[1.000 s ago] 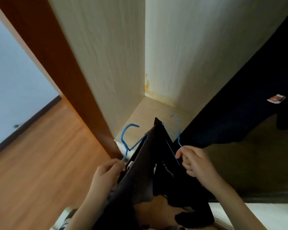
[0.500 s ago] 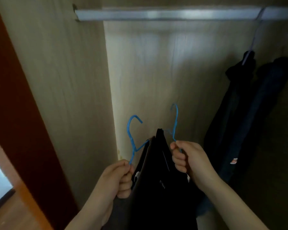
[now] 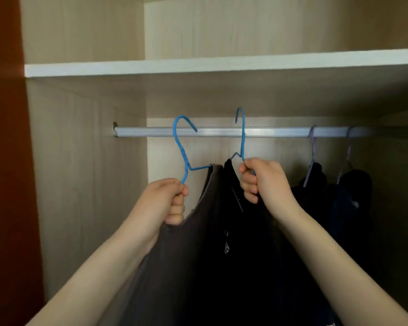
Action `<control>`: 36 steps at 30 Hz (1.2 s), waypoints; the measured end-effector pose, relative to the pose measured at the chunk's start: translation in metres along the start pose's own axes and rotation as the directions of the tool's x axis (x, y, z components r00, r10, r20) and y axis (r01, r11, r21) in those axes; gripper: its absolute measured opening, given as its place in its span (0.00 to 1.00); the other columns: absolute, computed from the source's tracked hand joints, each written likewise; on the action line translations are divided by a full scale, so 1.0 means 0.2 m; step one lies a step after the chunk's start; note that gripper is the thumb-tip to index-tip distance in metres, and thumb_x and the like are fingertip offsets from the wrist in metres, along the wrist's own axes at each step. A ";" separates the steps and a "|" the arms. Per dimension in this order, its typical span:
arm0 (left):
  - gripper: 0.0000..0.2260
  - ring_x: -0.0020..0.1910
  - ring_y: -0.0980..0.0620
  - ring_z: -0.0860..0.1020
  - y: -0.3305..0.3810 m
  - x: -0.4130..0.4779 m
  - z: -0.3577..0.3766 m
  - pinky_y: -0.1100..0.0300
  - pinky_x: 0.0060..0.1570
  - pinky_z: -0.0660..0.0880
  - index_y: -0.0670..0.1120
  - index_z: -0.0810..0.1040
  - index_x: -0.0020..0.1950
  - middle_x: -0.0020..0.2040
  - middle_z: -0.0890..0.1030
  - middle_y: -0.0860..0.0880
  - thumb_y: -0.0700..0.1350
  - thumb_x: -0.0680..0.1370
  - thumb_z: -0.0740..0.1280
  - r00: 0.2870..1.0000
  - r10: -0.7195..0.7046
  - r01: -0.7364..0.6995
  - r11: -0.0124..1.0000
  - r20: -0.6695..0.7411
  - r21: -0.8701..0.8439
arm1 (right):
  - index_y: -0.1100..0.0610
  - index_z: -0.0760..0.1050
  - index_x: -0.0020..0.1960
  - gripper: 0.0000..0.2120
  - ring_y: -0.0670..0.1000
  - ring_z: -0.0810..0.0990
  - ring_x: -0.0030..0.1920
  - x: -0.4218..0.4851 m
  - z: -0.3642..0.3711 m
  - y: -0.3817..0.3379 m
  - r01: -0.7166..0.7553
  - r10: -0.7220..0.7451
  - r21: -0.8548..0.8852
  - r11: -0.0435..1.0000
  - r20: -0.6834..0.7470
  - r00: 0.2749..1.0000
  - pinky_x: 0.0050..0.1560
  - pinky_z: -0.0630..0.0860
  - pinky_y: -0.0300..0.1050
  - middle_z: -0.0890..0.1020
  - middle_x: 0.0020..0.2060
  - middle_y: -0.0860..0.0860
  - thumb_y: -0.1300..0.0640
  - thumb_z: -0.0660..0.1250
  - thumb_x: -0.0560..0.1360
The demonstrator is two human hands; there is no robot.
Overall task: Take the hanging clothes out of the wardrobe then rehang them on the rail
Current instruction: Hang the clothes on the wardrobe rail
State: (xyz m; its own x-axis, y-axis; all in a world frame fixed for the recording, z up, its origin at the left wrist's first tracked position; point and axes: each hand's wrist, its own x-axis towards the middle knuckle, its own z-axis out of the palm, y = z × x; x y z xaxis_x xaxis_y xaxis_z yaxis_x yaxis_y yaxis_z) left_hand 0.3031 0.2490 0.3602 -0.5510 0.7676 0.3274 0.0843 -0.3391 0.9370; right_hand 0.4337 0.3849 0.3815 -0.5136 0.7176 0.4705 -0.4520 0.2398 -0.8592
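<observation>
Hands have risen from low in the wardrobe [image 3: 85, 196] to the rail [image 3: 212, 132]. The left hand [image 3: 172, 200] clenches the grey top's hanger [image 3: 181, 147], the right hand [image 3: 262, 180] the black top's hanger [image 3: 243, 135]. Both hooks overlap the rail's left half, apparently unseated: rehanging comes next.

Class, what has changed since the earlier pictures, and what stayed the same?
The left hand and right hand raised the left blue hanger and right blue hanger up to the rail. Each hand kept its grip; the hung clothes at right stayed.
</observation>
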 end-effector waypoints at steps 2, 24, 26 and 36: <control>0.14 0.16 0.60 0.55 0.05 0.13 0.05 0.73 0.18 0.53 0.42 0.66 0.35 0.20 0.58 0.54 0.33 0.79 0.52 1.000 0.014 -0.014 1.000 -0.020 -0.009 | 0.60 0.68 0.35 0.14 0.44 0.60 0.16 0.11 0.01 -0.05 0.019 -0.020 -0.019 1.000 -0.026 0.999 0.17 0.57 0.32 0.63 0.17 0.45 0.64 0.53 0.78; 0.15 0.11 0.57 0.59 -0.15 0.86 0.26 0.71 0.15 0.57 0.40 0.70 0.34 0.23 0.63 0.48 0.32 0.79 0.54 0.980 -0.133 0.152 0.980 -0.146 0.132 | 0.62 0.71 0.36 0.15 0.45 0.64 0.17 0.67 -0.15 0.20 -0.062 0.020 -0.307 0.950 -0.138 0.990 0.19 0.62 0.36 0.67 0.24 0.51 0.60 0.53 0.79; 0.15 0.11 0.57 0.59 -0.18 0.87 0.24 0.71 0.15 0.57 0.41 0.70 0.34 0.25 0.63 0.48 0.32 0.79 0.54 0.980 -0.142 0.159 0.980 -0.141 0.119 | 0.62 0.71 0.36 0.15 0.45 0.64 0.18 0.65 -0.15 0.24 -0.081 0.040 -0.334 0.939 -0.128 0.991 0.19 0.63 0.36 0.68 0.24 0.52 0.60 0.54 0.79; 0.14 0.41 0.45 0.77 -0.12 0.95 -0.02 0.56 0.38 0.69 0.40 0.76 0.41 0.39 0.78 0.45 0.45 0.80 0.56 0.899 0.408 -0.290 0.284 0.159 0.914 | 0.65 0.74 0.35 0.16 0.50 0.69 0.22 0.65 -0.13 0.24 -0.117 0.088 -0.353 0.928 -0.097 0.991 0.21 0.71 0.39 0.69 0.24 0.55 0.61 0.55 0.78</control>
State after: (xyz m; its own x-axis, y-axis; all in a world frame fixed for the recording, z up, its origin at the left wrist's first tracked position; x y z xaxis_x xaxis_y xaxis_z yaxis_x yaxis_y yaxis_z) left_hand 0.1934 0.4020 0.3997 -0.3292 0.6383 0.6958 0.9425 0.1780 0.2827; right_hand 0.3640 0.5065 0.3958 -0.4777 0.7962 0.3714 -0.1025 0.3694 -0.9236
